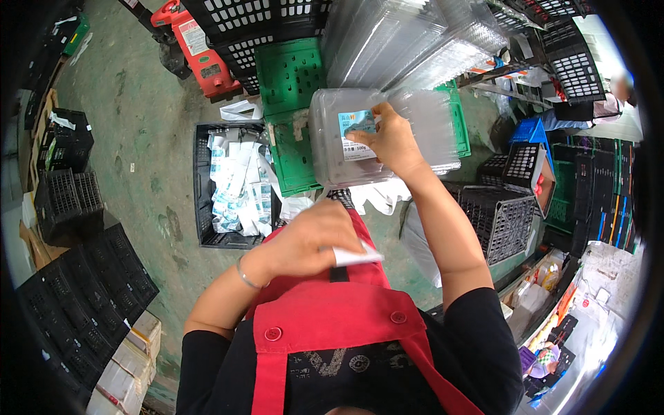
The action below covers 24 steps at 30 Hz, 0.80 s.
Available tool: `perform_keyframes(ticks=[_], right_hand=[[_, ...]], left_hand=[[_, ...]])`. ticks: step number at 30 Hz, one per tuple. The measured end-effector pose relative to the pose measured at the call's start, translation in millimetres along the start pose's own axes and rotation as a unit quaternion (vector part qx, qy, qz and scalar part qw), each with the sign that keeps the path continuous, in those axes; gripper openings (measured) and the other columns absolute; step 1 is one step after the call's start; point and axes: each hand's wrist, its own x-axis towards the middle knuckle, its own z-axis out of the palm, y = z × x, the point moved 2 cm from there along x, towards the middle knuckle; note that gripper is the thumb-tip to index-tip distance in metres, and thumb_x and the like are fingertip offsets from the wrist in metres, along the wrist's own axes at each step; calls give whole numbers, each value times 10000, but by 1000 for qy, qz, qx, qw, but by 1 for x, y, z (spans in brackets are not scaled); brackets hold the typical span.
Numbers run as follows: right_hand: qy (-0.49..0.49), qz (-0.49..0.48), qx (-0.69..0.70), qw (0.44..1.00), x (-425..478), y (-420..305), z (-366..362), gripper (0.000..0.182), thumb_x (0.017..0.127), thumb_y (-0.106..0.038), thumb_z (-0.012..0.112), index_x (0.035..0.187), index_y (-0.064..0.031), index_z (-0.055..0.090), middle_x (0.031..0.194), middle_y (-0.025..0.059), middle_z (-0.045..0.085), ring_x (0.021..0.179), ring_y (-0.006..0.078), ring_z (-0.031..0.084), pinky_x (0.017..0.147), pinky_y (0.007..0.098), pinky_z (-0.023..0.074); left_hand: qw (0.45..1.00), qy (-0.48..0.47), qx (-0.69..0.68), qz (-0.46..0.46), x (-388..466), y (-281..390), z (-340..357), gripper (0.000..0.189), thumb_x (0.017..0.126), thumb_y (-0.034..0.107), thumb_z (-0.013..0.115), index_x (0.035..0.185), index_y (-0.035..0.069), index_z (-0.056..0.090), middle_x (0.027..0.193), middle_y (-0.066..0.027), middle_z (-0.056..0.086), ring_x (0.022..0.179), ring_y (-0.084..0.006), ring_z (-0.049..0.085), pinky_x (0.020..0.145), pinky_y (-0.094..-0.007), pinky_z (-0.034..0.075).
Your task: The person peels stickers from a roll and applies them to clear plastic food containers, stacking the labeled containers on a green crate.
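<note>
My right hand (392, 140) has its thumb and forefinger on a blue-and-white printed label (359, 150). The label lies against the face of the front clear plastic box (327, 166), one of a nested row of such boxes on its side. Nearer my body, my left hand (306, 238), slightly blurred, pinches a small white paper slip (358, 257) above the red apron (337, 316). Below and left of the boxes, a black plastic crate (199, 187) holds a heap of label strips (241, 176).
Green crates (290, 145) support the boxes, with taller stacks of clear boxes (384, 41) behind. A red pallet-jack handle (199, 57) stands back left. Black crates (498, 223) are at right, folded black crates (93, 306) at left. A person (596, 111) is far right.
</note>
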Motion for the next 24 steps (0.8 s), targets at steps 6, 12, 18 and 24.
perform_keyframes(ticks=[6, 12, 18, 24], right_hand=[[118, -23, -261, 958, -37, -32, -30, 1071, 643, -498, 797, 1424, 17, 276, 1176, 299, 563, 1049, 417, 592, 871, 532, 454], [208, 40, -218, 953, -56, 37, -58, 987, 612, -438, 833, 1389, -25, 385, 1257, 331, 468, 1131, 491, 487, 931, 535, 413], [265, -19, -140, 954, -77, -3, -100, 725, 657, -269, 810, 1283, -26, 537, 1245, 285, 518, 1147, 387, 525, 937, 453, 438], [385, -105, -64, 915, -12, -74, -207, 623, 731, -280, 769, 1264, -34, 560, 1168, 144, 621, 1065, 253, 593, 862, 357, 470]], left_hand=[[962, 50, -255, -84, -4, 15, -15, 100, 825, 0, 641, 847, 56, 561, 985, -145, 665, 902, -220, 638, 807, -326, 494], [976, 36, -203, -71, 4, -4, -2, 150, 795, 56, 715, 842, 80, 575, 877, -59, 569, 830, -177, 559, 751, -287, 438], [999, 29, 3, -17, 27, -11, -9, 203, 725, 83, 781, 791, 92, 589, 836, -23, 572, 783, -167, 560, 703, -289, 449], [977, 168, -66, -114, 41, -19, -16, 194, 753, 9, 751, 818, 69, 577, 818, -15, 565, 710, -114, 548, 629, -238, 435]])
